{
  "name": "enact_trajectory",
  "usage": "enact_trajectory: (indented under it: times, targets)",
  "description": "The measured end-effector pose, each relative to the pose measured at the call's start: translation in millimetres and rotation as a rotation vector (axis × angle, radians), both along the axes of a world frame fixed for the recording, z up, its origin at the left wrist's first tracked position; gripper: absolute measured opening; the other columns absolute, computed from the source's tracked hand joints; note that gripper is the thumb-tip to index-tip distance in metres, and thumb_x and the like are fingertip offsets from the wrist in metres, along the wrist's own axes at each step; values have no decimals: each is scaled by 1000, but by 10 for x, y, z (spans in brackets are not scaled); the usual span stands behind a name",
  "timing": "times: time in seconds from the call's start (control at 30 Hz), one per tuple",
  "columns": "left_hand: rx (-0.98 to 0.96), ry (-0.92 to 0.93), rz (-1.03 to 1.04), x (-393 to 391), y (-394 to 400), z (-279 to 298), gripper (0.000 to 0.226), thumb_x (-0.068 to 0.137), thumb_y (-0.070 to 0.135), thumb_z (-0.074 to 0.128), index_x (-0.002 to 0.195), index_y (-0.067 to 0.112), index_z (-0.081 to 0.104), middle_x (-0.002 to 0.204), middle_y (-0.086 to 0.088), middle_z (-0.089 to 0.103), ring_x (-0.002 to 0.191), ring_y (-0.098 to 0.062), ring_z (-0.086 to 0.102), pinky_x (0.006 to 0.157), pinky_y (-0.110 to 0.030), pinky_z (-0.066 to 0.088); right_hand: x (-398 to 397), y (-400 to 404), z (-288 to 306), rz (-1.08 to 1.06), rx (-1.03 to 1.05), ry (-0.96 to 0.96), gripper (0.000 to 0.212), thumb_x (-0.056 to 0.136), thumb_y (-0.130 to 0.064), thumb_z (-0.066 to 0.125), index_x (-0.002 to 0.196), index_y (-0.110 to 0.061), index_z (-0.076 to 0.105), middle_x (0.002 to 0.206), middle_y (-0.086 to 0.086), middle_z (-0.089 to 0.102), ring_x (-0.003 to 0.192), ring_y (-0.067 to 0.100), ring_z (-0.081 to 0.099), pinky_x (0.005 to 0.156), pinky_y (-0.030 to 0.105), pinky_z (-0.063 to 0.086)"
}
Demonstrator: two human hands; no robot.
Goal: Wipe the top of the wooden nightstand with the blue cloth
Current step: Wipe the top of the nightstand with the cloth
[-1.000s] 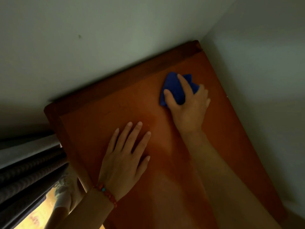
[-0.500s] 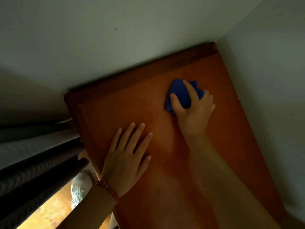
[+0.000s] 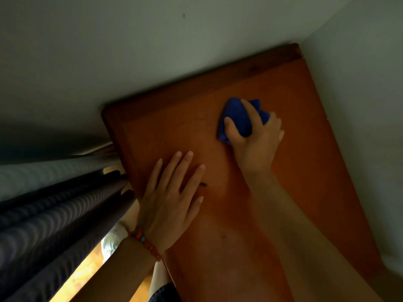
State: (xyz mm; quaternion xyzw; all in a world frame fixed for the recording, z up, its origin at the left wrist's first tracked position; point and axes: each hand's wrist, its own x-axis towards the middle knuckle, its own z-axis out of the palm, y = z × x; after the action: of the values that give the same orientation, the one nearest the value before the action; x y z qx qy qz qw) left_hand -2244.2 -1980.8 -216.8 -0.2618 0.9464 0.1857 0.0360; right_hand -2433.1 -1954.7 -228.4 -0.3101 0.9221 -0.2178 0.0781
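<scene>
The wooden nightstand has an orange-brown top and stands in a corner between two pale walls. My right hand presses a bunched blue cloth onto the far half of the top, thumb and forefinger spread over it. My left hand lies flat on the top near its left edge, fingers apart, holding nothing. A beaded bracelet circles that wrist.
Striped bedding on a bed edge presses against the nightstand's left side. A white shoe stands on the yellow wooden floor in the narrow gap. Walls close the back and right sides.
The camera has shifted, so the nightstand sits further right in view. My right hand and the cloth slid slightly on the top. My left hand stays flat.
</scene>
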Motion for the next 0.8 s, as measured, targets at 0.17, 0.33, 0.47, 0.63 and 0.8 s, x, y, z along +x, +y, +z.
enact_trajectory:
  times: [0.17, 0.33, 0.47, 0.63, 0.8]
  targets:
    - [-69, -37, -17, 283, -72, -112, 55, 84, 39, 38, 127, 8, 53, 134, -22, 47, 123, -40, 44, 99, -60, 22, -237, -556, -76, -124, -105, 8, 52, 79, -52, 57, 125, -31, 50, 119, 13, 51, 110, 29, 43, 83, 28, 20]
    - [-60, -36, -44, 320, -103, -124, 55, 83, 39, 39, 127, 9, 53, 135, -21, 48, 123, -39, 44, 100, -56, 23, 254, -228, -36, -52, -74, 4, 52, 79, -50, 56, 126, -28, 50, 115, 18, 52, 105, 33, 45, 81, 32, 22]
    - [-45, -13, -42, 334, -104, -116, 55, 83, 39, 39, 128, 10, 53, 136, -20, 47, 124, -37, 44, 101, -55, 23, 511, -45, 21, 5, 3, -23, 51, 79, -47, 58, 125, -24, 52, 111, 19, 53, 101, 35, 45, 84, 38, 26]
    - [-62, 15, -29, 323, -83, -177, 55, 83, 40, 38, 127, 10, 53, 136, -19, 47, 124, -37, 44, 101, -56, 22, 174, -567, -22, 3, -6, 29, 50, 79, -52, 57, 125, -31, 51, 119, 16, 51, 108, 33, 42, 87, 35, 22]
    - [-70, 78, -12, 356, -72, -171, 53, 81, 36, 54, 126, 8, 54, 133, -22, 48, 122, -38, 45, 99, -59, 18, 374, -436, -14, 47, -25, 17, 52, 79, -52, 56, 126, -30, 50, 114, 16, 53, 103, 33, 45, 82, 33, 23]
